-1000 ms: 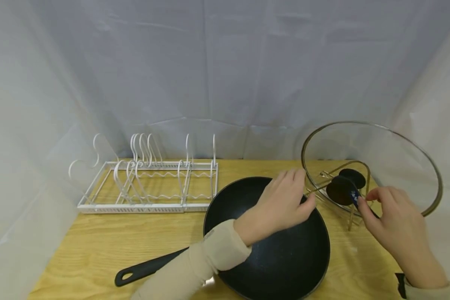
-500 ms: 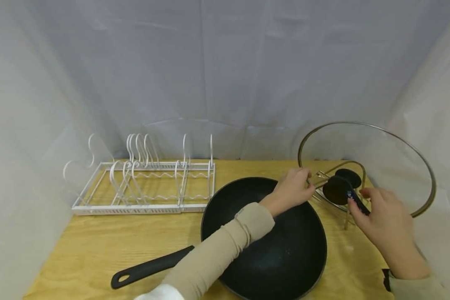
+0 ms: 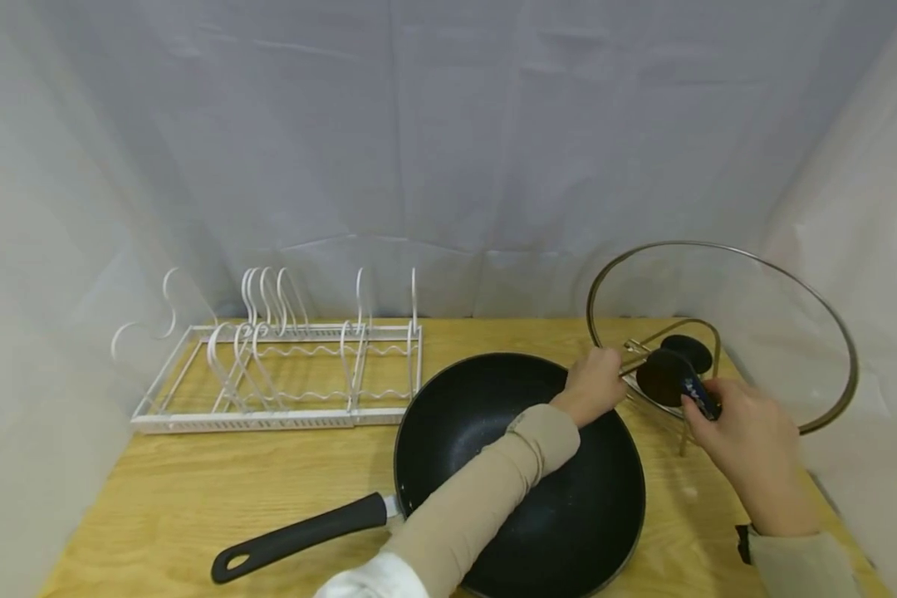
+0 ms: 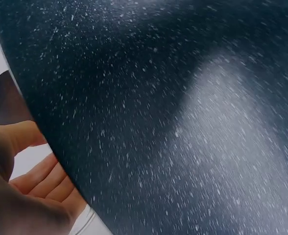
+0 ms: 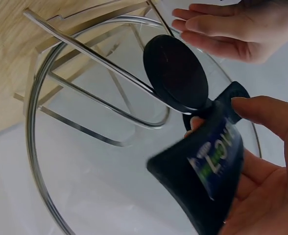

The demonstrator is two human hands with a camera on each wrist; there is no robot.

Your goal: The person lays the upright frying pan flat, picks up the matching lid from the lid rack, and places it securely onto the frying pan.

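Right grip point(image 3: 751, 436) pinches black handle point(image 3: 699, 395) of glass lid point(image 3: 770, 324), seated in wire stand point(image 5: 109, 67); left grip point(image 3: 593, 387), fingers extended, lies near it, past frying pan's point(image 3: 575, 515) rim.

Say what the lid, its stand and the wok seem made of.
Lid: probably clear glass, since the background shows through; shiny, likely metal rim.
Stand: likely polished metal, judging by bright highlights.
Wok: perhaps coated metal; its dark, speckled interior is softly shiny.
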